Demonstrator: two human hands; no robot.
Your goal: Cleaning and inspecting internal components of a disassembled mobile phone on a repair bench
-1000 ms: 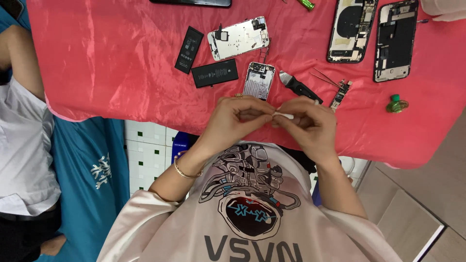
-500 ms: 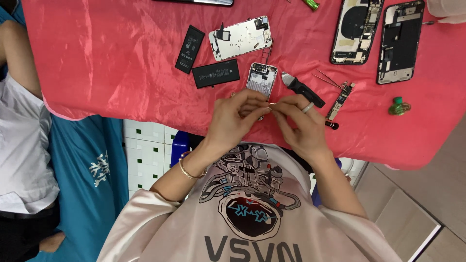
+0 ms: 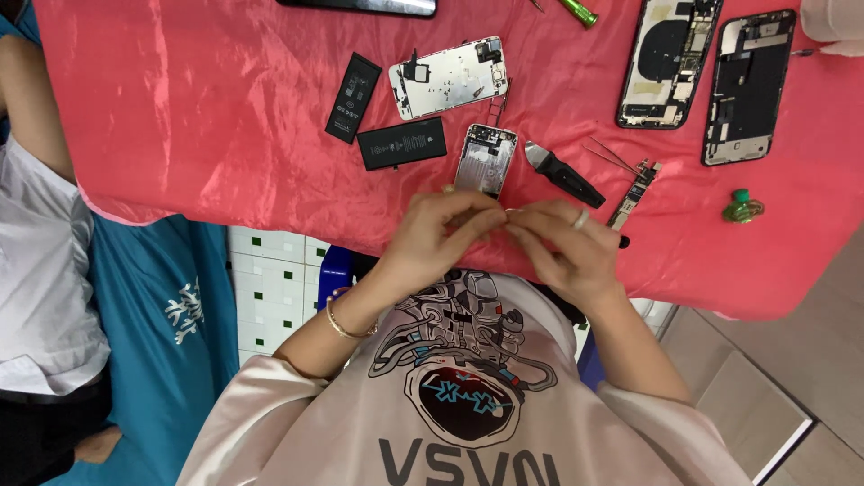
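My left hand (image 3: 445, 232), with a bracelet on its wrist, and my right hand (image 3: 562, 247), with a ring, meet fingertip to fingertip over the near edge of the red cloth (image 3: 225, 135). Together they pinch a small pale part (image 3: 509, 213), mostly hidden by the fingers. A small silver phone frame (image 3: 486, 160) lies just beyond the fingertips. A black pry tool (image 3: 562, 174), thin tweezers (image 3: 612, 157) and a narrow circuit board (image 3: 634, 193) rest to the right of it.
Two black batteries (image 3: 353, 85) (image 3: 401, 143) and a white phone plate (image 3: 448, 77) lie farther back. Two opened phone housings (image 3: 669, 58) (image 3: 749, 85) sit at the back right, with a green cap (image 3: 742, 209) nearer. Another person's arm (image 3: 36, 108) is at the left.
Both hands have shifted forward together, closer to the silver phone frame. The pale part seen between the fingers earlier is now mostly covered.
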